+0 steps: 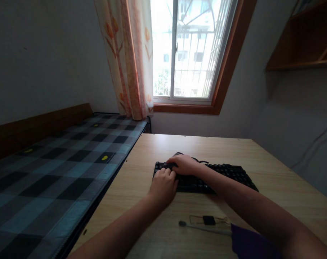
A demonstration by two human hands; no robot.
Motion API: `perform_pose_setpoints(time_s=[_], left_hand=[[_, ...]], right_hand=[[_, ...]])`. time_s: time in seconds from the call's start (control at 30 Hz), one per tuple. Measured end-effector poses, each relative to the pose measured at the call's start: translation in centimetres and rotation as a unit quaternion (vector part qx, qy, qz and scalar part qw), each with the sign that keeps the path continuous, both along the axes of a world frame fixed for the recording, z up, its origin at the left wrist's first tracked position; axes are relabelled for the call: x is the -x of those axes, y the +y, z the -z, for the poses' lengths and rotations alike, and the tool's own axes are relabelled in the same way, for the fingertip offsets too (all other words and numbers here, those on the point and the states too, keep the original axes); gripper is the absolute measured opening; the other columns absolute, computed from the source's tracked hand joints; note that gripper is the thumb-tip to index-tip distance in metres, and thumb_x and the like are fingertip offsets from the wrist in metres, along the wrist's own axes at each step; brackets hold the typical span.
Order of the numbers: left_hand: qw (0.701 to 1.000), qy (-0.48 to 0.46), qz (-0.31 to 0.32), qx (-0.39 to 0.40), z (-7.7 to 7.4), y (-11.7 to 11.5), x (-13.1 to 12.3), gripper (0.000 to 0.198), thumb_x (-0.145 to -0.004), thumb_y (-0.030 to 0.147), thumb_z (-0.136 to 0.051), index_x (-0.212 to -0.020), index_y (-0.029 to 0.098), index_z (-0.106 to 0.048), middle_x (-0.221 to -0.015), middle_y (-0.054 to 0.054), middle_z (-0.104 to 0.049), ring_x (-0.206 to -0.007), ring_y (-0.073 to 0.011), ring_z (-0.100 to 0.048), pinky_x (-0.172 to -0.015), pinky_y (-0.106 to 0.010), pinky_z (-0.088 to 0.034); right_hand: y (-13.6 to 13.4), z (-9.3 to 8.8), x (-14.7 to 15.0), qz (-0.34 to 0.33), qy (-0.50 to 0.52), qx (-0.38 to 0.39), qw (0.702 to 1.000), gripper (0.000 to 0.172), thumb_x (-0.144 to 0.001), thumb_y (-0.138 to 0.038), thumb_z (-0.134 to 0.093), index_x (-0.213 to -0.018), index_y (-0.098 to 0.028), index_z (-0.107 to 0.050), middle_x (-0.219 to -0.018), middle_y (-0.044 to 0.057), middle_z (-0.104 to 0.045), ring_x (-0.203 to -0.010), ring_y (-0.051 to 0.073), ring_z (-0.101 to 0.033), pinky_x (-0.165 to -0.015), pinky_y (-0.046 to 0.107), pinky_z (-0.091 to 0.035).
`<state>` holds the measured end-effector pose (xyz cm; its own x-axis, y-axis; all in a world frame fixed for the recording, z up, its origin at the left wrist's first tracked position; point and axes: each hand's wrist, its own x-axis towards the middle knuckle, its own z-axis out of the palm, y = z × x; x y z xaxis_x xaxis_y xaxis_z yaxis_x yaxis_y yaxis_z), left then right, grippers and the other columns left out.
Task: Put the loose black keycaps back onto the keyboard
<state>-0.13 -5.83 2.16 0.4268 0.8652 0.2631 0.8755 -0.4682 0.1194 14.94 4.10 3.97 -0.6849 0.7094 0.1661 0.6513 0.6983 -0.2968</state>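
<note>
A black keyboard (pixel 231 173) lies on the light wooden table (pixel 142 172). My left hand (pixel 163 181) is at its left end, palm down, with the fingers bent close together over the keys. Just beyond it, my right hand (pixel 185 164) reaches across the keyboard from the right. Its fingers curl down near the left fingertips, around something dark that I cannot make out from the keys. Part of a black object (pixel 178 154) shows behind the right hand. The middle of the keyboard is hidden by the right hand and forearm.
Nearer me lie a brush (pixel 206 229) with a dark head, a wire tool with a black square middle (pixel 209 220) and a purple cloth (pixel 250 242), partly under my right forearm. A bed with a checked cover (pixel 79 155) runs along the left. A window (pixel 193 64) is ahead.
</note>
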Motion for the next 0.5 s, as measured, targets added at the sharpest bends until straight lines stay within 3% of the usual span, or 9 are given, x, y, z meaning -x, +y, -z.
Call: perform_pose_setpoints(time_s=[0.13, 0.3, 0.37, 0.5], left_hand=[[0.999, -0.007, -0.030, 0.012, 0.7, 0.2, 0.2, 0.024, -0.094, 0.031, -0.051, -0.104, 0.014, -0.065, -0.112, -0.018, -0.063, -0.111, -0.0349, -0.055, -0.104, -0.053, -0.040], [0.999, -0.021, -0.031, 0.009, 2.5, 0.5, 0.4, 0.045, -0.095, 0.035, -0.049, -0.134, 0.014, -0.055, -0.142, -0.020, -0.051, -0.136, -0.0381, -0.041, -0.117, -0.059, -0.024], [0.999, -0.025, -0.020, 0.018, 2.8, 0.5, 0.6, 0.053, -0.094, 0.043, -0.051, -0.139, 0.014, -0.053, -0.143, -0.020, -0.050, -0.139, -0.0395, -0.038, -0.118, -0.060, -0.022], [0.999, -0.026, -0.010, 0.028, 2.6, 0.4, 0.8, 0.064, -0.088, 0.056, -0.057, -0.135, 0.014, -0.057, -0.136, -0.021, -0.054, -0.132, -0.0419, -0.042, -0.116, -0.064, -0.021]], right_hand=[[0.9, -0.2, 0.2, 0.020, -0.005, 0.038, 0.999, 0.031, -0.083, -0.030, -0.065, -0.111, -0.027, -0.078, -0.102, 0.006, -0.078, -0.090, 0.025, -0.071, -0.075, 0.031, -0.048], [2.6, -1.0, 1.5, 0.062, 0.082, 0.002, 0.995, 0.025, -0.090, -0.033, -0.062, -0.106, -0.027, -0.080, -0.100, 0.006, -0.079, -0.089, 0.023, -0.070, -0.076, 0.030, -0.048], [3.2, -0.9, 2.5, 0.029, 0.087, -0.018, 0.996, 0.026, -0.091, -0.029, -0.062, -0.109, -0.027, -0.079, -0.103, 0.005, -0.078, -0.092, 0.022, -0.069, -0.081, 0.029, -0.048], [3.8, -0.2, 4.1, -0.090, -0.011, -0.027, 0.995, 0.032, -0.089, -0.022, -0.061, -0.115, -0.030, -0.077, -0.105, 0.003, -0.076, -0.093, 0.020, -0.068, -0.081, 0.027, -0.047]])
